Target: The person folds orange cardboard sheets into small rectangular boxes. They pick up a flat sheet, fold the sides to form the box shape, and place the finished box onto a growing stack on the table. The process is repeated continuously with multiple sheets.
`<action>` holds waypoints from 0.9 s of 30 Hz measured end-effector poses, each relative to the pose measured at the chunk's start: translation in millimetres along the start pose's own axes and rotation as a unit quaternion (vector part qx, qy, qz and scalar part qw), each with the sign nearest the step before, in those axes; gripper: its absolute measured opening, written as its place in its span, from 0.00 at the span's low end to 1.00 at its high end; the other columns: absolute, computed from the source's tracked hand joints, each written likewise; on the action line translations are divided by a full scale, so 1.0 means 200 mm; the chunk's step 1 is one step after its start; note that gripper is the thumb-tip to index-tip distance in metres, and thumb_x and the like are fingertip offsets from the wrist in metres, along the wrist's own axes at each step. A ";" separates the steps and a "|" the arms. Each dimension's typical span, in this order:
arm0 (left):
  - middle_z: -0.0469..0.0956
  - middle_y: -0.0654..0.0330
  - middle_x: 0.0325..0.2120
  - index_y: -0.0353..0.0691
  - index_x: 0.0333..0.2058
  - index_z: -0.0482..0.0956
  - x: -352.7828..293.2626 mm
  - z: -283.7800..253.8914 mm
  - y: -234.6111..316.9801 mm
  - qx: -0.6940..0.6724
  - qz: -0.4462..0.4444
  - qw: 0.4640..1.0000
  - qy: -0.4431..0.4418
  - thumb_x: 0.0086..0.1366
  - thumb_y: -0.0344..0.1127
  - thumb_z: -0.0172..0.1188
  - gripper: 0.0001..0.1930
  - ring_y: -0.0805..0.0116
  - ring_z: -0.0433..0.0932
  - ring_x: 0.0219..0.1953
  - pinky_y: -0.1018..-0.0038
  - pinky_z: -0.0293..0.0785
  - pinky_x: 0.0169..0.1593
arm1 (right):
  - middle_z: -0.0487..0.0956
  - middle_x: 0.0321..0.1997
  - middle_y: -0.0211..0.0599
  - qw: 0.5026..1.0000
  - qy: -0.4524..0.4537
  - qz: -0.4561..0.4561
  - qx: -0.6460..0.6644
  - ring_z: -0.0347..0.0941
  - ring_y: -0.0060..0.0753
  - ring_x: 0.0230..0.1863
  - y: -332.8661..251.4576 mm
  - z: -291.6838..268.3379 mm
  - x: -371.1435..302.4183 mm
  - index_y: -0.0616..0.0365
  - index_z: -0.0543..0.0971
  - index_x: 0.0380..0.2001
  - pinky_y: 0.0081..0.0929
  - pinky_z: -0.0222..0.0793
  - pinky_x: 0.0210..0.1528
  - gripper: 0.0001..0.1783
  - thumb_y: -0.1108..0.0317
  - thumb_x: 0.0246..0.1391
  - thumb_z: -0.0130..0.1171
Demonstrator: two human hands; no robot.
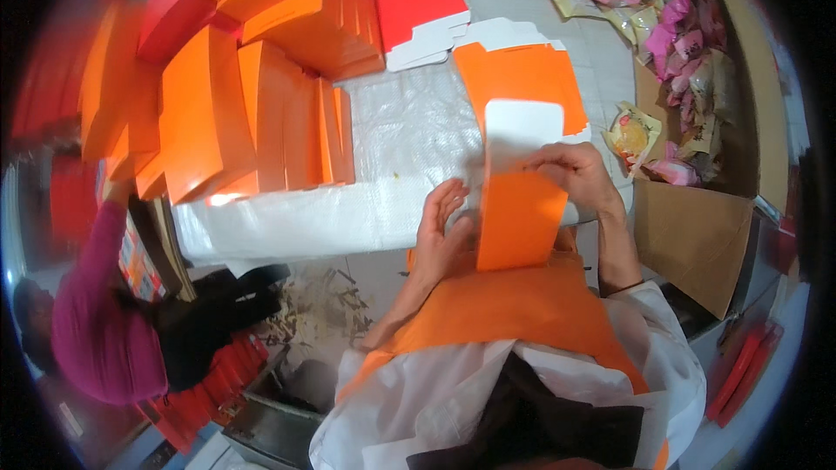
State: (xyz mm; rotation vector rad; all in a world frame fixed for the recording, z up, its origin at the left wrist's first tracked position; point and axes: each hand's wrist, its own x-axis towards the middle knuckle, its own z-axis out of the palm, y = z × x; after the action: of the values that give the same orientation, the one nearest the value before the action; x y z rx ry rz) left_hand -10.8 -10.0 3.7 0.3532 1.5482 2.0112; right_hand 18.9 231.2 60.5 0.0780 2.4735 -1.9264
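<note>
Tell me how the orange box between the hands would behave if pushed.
The orange box would probably be stiff: its face looks flat, its edges straight. It is likely light for its size, since the white flap looks like thin card. Its far edge free, the flap may bend easily.

Open cardboard carton (765, 113) of wrapped snacks (686, 70) at 2 o'clock
Also got a person in magenta (104, 331) at 8 o'clock, plus scraps (322, 305) littering the floor (381, 275) around 7:30.

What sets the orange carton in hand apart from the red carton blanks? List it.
Colour: the carton is orange, the carton blanks red.
Number: the carton is single, the blanks stacked.
Pose: the carton is held up, the blanks lie flat on the white sheeting.
Both show white parts.
</note>
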 end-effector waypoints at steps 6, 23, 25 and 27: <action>0.58 0.52 0.53 0.34 0.54 0.57 0.13 0.01 0.06 0.038 -0.048 0.998 -0.008 0.61 0.28 0.43 0.22 0.63 0.61 0.54 0.70 0.58 0.56 | 0.76 0.40 0.39 0.981 -0.049 -0.047 0.181 0.73 0.25 0.36 0.02 0.16 0.00 0.63 0.69 0.33 0.23 0.70 0.40 0.06 0.78 0.50 0.52; 0.71 0.56 0.39 0.35 0.28 0.65 0.12 -0.01 0.08 0.050 0.015 0.994 0.095 0.55 0.25 0.54 0.06 0.74 0.68 0.30 0.80 0.65 0.39 | 0.65 0.52 0.44 0.966 0.182 -0.082 0.165 0.61 0.33 0.54 0.14 0.35 -0.05 0.62 0.65 0.28 0.29 0.59 0.54 0.02 0.78 0.51 0.47; 0.71 0.56 0.37 0.36 0.30 0.64 0.13 0.06 0.08 -0.044 0.072 0.983 0.162 0.53 0.22 0.56 0.09 0.75 0.68 0.30 0.81 0.66 0.39 | 0.67 0.49 0.41 0.945 0.158 -0.020 0.285 0.62 0.30 0.52 0.16 0.36 -0.07 0.62 0.64 0.32 0.28 0.59 0.53 0.05 0.78 0.51 0.48; 0.72 0.55 0.36 0.38 0.32 0.62 0.14 0.09 0.09 -0.041 0.127 0.976 0.172 0.52 0.20 0.56 0.13 0.73 0.69 0.34 0.79 0.66 0.41 | 0.68 0.44 0.37 0.938 0.158 -0.027 0.308 0.63 0.26 0.48 0.15 0.36 -0.05 0.61 0.63 0.34 0.26 0.60 0.52 0.07 0.78 0.52 0.48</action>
State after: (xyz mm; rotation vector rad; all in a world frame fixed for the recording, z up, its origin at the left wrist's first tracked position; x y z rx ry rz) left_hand -28.2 17.3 23.0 0.1824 1.6871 2.4308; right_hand 28.2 168.0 13.1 0.3464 1.9164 -2.8294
